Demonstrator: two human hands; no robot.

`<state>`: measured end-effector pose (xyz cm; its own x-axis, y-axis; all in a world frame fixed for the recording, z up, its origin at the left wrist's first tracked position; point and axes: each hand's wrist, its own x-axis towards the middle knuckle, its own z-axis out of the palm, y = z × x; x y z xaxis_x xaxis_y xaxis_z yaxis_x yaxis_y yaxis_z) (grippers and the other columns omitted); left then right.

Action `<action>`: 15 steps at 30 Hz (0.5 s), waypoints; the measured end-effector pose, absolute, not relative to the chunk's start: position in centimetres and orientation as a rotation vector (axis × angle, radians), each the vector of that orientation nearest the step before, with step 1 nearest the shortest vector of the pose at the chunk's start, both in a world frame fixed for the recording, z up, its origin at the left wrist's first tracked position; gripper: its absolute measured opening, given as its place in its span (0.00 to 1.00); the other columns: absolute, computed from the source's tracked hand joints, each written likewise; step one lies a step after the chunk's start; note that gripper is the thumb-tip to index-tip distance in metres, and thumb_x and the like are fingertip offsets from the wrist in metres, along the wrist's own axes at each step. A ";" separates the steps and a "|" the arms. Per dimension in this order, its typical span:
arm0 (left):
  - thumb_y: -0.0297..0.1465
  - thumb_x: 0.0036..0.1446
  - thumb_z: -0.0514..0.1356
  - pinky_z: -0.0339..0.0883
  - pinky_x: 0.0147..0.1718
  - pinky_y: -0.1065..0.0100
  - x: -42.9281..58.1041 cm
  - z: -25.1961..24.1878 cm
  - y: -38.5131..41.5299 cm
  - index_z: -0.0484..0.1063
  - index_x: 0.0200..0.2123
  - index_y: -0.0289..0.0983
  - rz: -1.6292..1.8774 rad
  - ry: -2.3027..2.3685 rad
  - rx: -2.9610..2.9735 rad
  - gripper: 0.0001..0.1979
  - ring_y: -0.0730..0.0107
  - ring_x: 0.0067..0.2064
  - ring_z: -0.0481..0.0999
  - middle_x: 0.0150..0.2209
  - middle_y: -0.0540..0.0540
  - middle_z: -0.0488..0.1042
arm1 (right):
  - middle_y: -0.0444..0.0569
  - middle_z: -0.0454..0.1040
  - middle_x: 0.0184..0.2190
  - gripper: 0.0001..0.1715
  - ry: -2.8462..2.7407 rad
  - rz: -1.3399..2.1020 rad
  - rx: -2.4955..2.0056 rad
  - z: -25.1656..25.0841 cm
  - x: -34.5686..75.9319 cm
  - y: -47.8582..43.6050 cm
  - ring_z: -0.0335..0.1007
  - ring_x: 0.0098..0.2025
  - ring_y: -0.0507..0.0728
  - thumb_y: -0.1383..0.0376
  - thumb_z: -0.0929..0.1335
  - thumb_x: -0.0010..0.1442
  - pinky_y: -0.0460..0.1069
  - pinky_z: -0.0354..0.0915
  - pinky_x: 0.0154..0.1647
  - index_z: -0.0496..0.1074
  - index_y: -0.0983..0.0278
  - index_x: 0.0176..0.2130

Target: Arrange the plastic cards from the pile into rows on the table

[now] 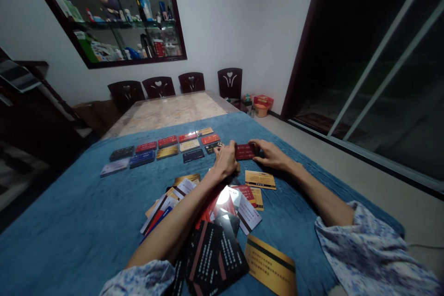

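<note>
Both my hands hold one dark red card (pixel 245 151) just above the blue cloth (pixel 69 222). My left hand (pixel 225 159) pinches its left end and my right hand (pixel 271 153) grips its right end. Beyond the card, two rows of cards (pixel 163 149) lie side by side, red, black, blue and gold. Under and around my left forearm sits a loose heap of cards (pixel 215 222), black, red, white and gold. A gold card (pixel 260 179) lies just below my right hand.
The blue cloth covers the near half of a long table; bare marbled tabletop (pixel 173 111) shows beyond. Several dark chairs (pixel 191 82) stand at the far end. A glass wall cabinet (pixel 118 23) hangs above, and a sliding glass door (pixel 381 78) is at right.
</note>
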<state>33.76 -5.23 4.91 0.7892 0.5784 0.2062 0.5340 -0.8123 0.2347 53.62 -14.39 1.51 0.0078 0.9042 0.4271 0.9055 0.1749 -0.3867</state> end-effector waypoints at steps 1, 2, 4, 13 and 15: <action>0.19 0.51 0.54 0.55 0.48 0.58 33.8 4.9 -5.2 0.60 0.49 0.36 0.416 0.884 2.808 0.21 0.55 0.49 0.73 0.44 0.40 0.76 | 0.55 0.76 0.46 0.32 -1.861 -0.011 -1.703 1.4 53.7 -14.3 0.72 0.45 0.62 0.67 0.70 0.52 0.57 0.67 0.48 0.66 0.61 0.57; 0.19 0.51 0.54 0.55 0.48 0.58 33.8 4.8 -5.1 0.60 0.49 0.36 0.426 0.888 2.802 0.21 0.55 0.49 0.73 0.44 0.40 0.76 | 0.56 0.75 0.47 0.33 -1.855 -0.017 -1.701 1.3 53.7 -14.3 0.72 0.46 0.62 0.66 0.70 0.52 0.58 0.67 0.48 0.65 0.62 0.57; 0.19 0.50 0.55 0.55 0.48 0.58 33.9 4.8 -5.0 0.60 0.50 0.36 0.438 0.896 2.793 0.22 0.55 0.49 0.72 0.44 0.40 0.75 | 0.57 0.74 0.50 0.35 -1.845 -0.025 -1.690 1.1 53.8 -14.1 0.72 0.47 0.62 0.66 0.70 0.52 0.58 0.67 0.49 0.64 0.62 0.58; 0.23 0.51 0.56 0.56 0.49 0.55 33.7 4.9 -4.7 0.60 0.49 0.37 0.427 0.828 2.810 0.21 0.53 0.52 0.69 0.49 0.39 0.73 | 0.56 0.73 0.46 0.29 -1.870 -0.105 -1.664 1.3 53.6 -14.1 0.70 0.46 0.63 0.63 0.69 0.55 0.59 0.67 0.49 0.68 0.62 0.56; 0.23 0.52 0.56 0.56 0.50 0.55 33.6 4.9 -4.7 0.61 0.49 0.37 0.426 0.828 2.823 0.20 0.53 0.53 0.68 0.50 0.38 0.72 | 0.56 0.72 0.46 0.28 -1.885 -0.146 -1.689 1.3 53.7 -14.1 0.69 0.47 0.64 0.62 0.70 0.55 0.59 0.66 0.50 0.68 0.61 0.56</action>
